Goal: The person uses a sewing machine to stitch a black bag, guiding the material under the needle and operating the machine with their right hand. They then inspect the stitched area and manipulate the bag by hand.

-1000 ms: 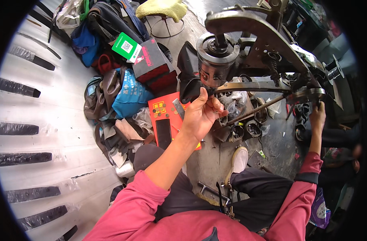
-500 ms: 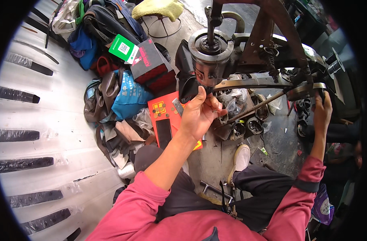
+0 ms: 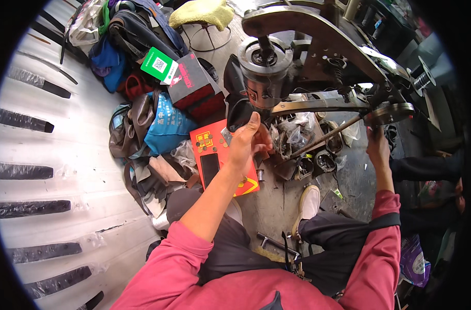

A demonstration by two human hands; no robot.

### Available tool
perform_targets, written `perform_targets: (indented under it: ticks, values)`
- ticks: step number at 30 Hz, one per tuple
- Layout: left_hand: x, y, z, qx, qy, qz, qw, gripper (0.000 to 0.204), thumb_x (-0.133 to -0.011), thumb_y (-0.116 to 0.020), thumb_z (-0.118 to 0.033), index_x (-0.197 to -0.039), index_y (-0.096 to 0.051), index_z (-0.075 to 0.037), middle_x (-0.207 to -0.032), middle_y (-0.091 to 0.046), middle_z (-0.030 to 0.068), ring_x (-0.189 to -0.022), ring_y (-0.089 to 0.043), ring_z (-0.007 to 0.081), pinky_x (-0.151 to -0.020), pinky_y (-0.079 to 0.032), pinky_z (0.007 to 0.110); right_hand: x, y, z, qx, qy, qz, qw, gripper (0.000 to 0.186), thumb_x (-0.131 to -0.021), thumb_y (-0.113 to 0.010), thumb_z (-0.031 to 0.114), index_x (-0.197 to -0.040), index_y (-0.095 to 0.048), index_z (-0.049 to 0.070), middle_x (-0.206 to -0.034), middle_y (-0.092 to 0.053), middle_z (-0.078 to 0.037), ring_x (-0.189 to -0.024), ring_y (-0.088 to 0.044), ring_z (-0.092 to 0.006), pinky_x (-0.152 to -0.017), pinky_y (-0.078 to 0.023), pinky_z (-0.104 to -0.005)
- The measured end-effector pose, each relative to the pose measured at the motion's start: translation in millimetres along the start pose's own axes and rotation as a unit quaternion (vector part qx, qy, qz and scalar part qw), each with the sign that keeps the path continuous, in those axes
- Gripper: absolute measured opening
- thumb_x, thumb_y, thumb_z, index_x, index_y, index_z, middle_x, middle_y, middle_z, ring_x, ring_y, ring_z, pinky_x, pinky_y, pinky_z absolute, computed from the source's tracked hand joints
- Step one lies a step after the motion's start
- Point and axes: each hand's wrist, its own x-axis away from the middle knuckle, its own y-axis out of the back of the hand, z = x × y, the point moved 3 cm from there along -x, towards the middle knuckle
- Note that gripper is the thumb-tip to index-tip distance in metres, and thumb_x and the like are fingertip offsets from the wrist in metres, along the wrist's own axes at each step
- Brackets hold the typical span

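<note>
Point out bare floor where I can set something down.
Floor lies bare between the red board and the white shoe. It is crowded by the machine, with open containers, and left of the board, with a blue bag and scraps.

A yellow-covered stool point(image 3: 202, 14) stands on the scuffed grey floor point(image 3: 272, 209).

Head cam, L of pair — wide fisheye, upright, facing down/fwd over wearer's lap point(image 3: 331, 256), close to torso point(image 3: 240, 292), floor point(image 3: 269, 209) farther off.
</note>
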Motion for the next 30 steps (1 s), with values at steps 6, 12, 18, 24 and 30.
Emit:
perform_targets:
  ticks: [6,12,18,24,30]
  values:
    - [5.3,9.6,-13.8,-0.158,-0.156,-0.124,0.967,0.031,-0.094,-0.081,-0.028,-0.083,-0.061,-0.006,-0.077,-0.063,-0.0003,-0.071,-0.056,0.0073,-0.067,-0.044,0.025,61.7,-37.9,78.0,-0.451,-0.338,0.028,0.826,0.059,-0.092,-0.073,0.05,-0.129,-0.062,0.005,-0.093,-0.068,-0.004,-0.077,-0.066,-0.0119,-0.062,-0.053,-0.0254]
    - [16.5,-3.7,-30.7,-0.414,-0.337,-0.193,0.823,0.025,-0.088,-0.084,-0.019,-0.097,-0.065,-0.005,-0.087,-0.065,0.0009,-0.078,-0.058,0.0116,-0.076,-0.046,0.026,112.6,-58.9,265.0,-0.662,-0.038,0.112,0.74,0.033,-0.1,-0.066,0.015,-0.13,-0.069,0.0,-0.128,-0.071,-0.009,-0.118,-0.063,-0.0155,-0.105,-0.047,-0.0296]
    - [11.0,-10.2,-41.2,-0.505,-0.432,-0.168,0.728,0.024,-0.084,-0.082,-0.01,-0.098,-0.065,-0.002,-0.092,-0.064,0.0079,-0.083,-0.06,0.0193,-0.079,-0.048,0.03,100.2,-62.1,334.9,-0.792,-0.035,0.094,0.602,0.03,-0.104,-0.062,0.016,-0.131,-0.067,0.002,-0.122,-0.071,-0.004,-0.107,-0.064,-0.0099,-0.095,-0.05,-0.0269]
    - [5.7,-6.5,-39.5,-0.477,-0.413,-0.134,0.764,0.017,-0.082,-0.076,-0.001,-0.093,-0.063,0.001,-0.093,-0.064,0.0131,-0.087,-0.062,0.0297,-0.081,-0.05,0.036,99.5,-71.2,341.3,-0.792,-0.04,0.087,0.603,0.023,-0.101,-0.067,0.01,-0.121,-0.07,-0.001,-0.112,-0.07,0.0,-0.101,-0.063,-0.0072,-0.091,-0.051,-0.0242]
    - [-4.5,11.4,-51.0,-0.369,-0.278,-0.029,0.886,0.016,-0.09,-0.072,-0.006,-0.099,-0.065,0.004,-0.092,-0.063,0.0054,-0.09,-0.059,0.0124,-0.084,-0.048,0.028,95.5,-77.4,345.6,-0.757,-0.013,0.033,0.652,0.015,-0.1,-0.07,0.01,-0.11,-0.072,-0.002,-0.099,-0.065,0.003,-0.095,-0.061,-0.0056,-0.085,-0.049,-0.022]
